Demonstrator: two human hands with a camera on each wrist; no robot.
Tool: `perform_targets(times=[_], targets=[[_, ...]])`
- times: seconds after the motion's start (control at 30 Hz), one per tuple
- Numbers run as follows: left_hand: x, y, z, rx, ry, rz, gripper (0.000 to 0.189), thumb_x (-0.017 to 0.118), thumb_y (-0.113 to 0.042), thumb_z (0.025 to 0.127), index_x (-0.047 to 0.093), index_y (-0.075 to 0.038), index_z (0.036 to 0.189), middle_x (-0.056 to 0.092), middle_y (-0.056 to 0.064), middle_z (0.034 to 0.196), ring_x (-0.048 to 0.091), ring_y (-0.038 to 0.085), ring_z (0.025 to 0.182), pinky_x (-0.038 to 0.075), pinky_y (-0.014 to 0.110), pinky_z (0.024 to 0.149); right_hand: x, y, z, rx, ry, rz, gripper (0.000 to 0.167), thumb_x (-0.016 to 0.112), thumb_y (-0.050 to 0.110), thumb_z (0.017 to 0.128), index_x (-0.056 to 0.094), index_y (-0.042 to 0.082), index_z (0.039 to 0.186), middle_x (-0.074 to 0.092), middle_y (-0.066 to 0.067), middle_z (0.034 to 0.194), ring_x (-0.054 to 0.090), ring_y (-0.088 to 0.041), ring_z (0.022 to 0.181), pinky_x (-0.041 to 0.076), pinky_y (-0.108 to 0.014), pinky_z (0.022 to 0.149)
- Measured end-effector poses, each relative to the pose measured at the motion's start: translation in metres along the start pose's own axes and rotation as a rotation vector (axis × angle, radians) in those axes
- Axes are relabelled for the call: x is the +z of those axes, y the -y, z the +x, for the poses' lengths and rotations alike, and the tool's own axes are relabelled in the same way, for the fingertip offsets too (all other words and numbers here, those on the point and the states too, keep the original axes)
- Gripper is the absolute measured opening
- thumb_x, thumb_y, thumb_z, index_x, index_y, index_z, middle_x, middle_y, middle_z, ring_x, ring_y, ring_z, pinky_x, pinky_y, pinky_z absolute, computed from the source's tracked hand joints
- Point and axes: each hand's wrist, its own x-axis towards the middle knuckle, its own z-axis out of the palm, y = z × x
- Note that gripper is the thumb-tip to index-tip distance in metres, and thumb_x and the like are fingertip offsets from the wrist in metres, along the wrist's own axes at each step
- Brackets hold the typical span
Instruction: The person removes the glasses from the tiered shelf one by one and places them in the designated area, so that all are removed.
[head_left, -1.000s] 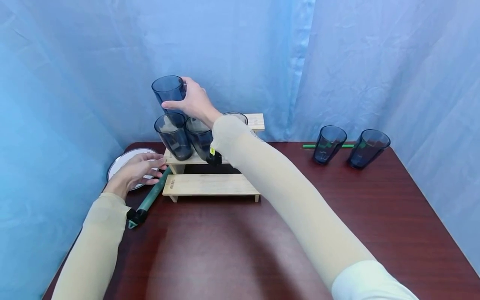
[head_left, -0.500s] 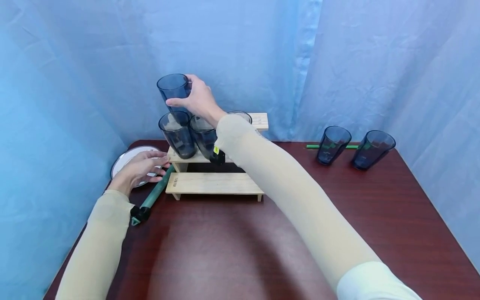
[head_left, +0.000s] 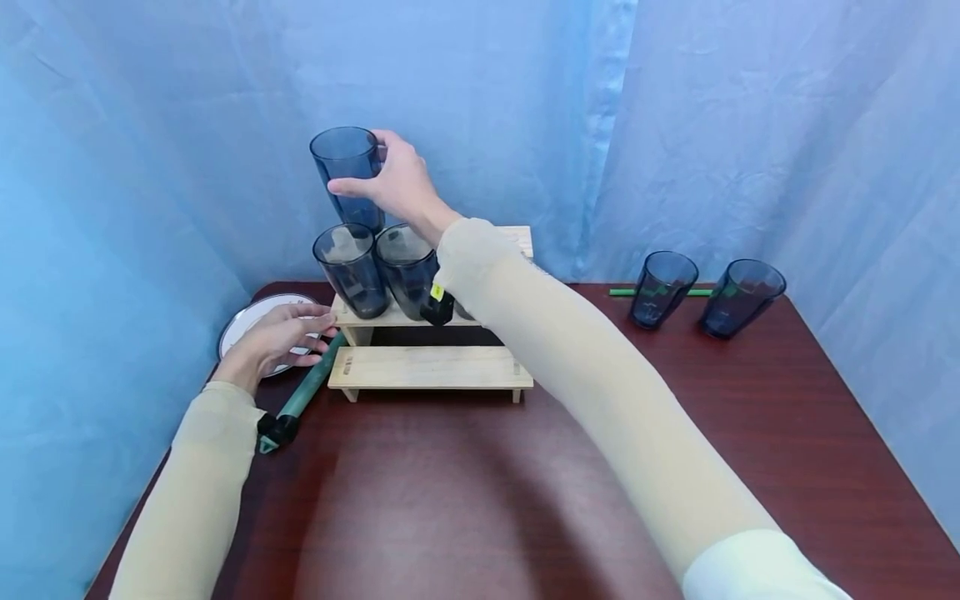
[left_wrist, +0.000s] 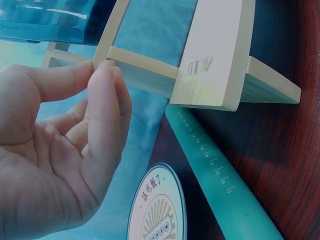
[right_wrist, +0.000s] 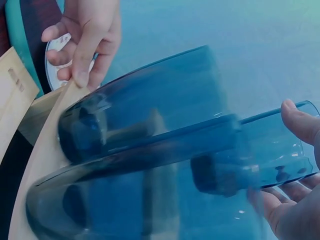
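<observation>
My right hand [head_left: 405,177] grips a tall blue glass [head_left: 341,158] from its right side, thumb in front, above the back of a stepped wooden rack [head_left: 431,368]. In the right wrist view this glass [right_wrist: 272,142] is partly behind two others. Those two, a left glass [head_left: 360,283] and a right glass [head_left: 401,262], stand upright on the rack's middle step. With thumb and forefinger, my left hand [head_left: 281,337] pinches the left end of that step; the left wrist view shows the pinched wood [left_wrist: 104,42] close up. My right forearm hides part of the rack.
Two more blue glasses [head_left: 662,290] stand at the table's back right, before a thin green stick [head_left: 621,292]. A round white plate [head_left: 251,317] lies behind my left hand. Between it and the rack lies a green tube [head_left: 311,385] with markings. Blue curtains surround the table [head_left: 435,500].
My right hand has lifted the glass a little higher above the rack. My left hand keeps its pinch on the rack's end, and the other glasses stand where they were.
</observation>
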Motion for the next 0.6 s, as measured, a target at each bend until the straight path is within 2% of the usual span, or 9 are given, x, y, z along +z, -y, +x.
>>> perform_targets(times=[0.17, 0.4, 0.6], targets=[[0.000, -0.001, 0.003, 0.004, 0.010, -0.002, 0.061, 0.055, -0.038, 0.106, 0.038, -0.001, 0.152, 0.056, 0.018, 0.132, 0.062, 0.026, 0.101, 0.058, 0.028, 0.078, -0.016, 0.009, -0.008, -0.025, -0.012, 0.046, 0.096, 0.087, 0.040, 0.080, 0.033, 0.026, 0.158, 0.043, 0.007, 0.154, 0.038, -0.001, 0.139, 0.043, -0.024, 0.105], [-0.005, 0.002, 0.005, 0.002, 0.000, 0.017, 0.067, 0.055, -0.042, 0.105, 0.035, -0.001, 0.153, 0.055, 0.019, 0.134, 0.061, 0.029, 0.102, 0.058, 0.030, 0.078, -0.044, 0.018, -0.016, -0.092, -0.063, 0.087, 0.091, 0.090, 0.034, 0.078, 0.040, 0.025, 0.154, 0.052, 0.006, 0.145, 0.048, -0.003, 0.129, 0.045, -0.024, 0.102], [-0.011, 0.007, 0.005, -0.005, 0.013, 0.025, 0.067, 0.054, -0.040, 0.106, 0.032, 0.000, 0.154, 0.056, 0.017, 0.130, 0.062, 0.026, 0.100, 0.058, 0.030, 0.079, -0.071, 0.013, -0.028, -0.117, -0.091, 0.119, 0.089, 0.091, 0.031, 0.078, 0.042, 0.025, 0.153, 0.052, 0.006, 0.145, 0.048, -0.004, 0.130, 0.042, -0.025, 0.106]])
